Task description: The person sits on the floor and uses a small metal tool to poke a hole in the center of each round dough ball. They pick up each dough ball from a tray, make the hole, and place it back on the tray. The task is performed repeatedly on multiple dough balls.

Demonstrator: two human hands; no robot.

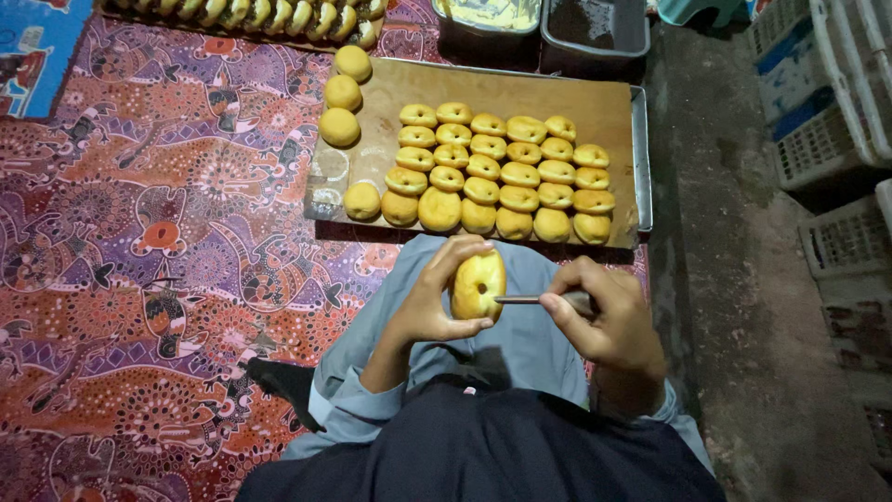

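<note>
**Bun in one hand, metal rod in the other**

The left hand (429, 302) holds a golden bun (478, 284) upright above the person's lap, its grip closed round the bun: fingertips curl over the top edge and the thumb presses under the bottom. A dark hole shows in the middle of the bun's face.

The right hand (609, 321) has its grip closed on a thin metal rod (530, 299), pinched between thumb and forefinger. The rod lies level and points left, its tip at the hole in the bun; whether it goes in I cannot tell.

Just beyond the knees a wooden board (604, 107) lies in a metal tray (643, 158) on the floor. Rows of buns (506, 172) fill its middle and right, most with a dent or hole in the centre. Down the board's left edge sit four plain round buns (341, 93), set apart from the rows.

A patterned red and purple mat (139, 232) covers the floor on the left. Bare grey floor (734, 279) runs along the right, with white plastic crates (827, 93) beside it. Two dark tubs (595, 28) stand past the board's far edge, and another line of buns (269, 14) lies at the top of the view.
</note>
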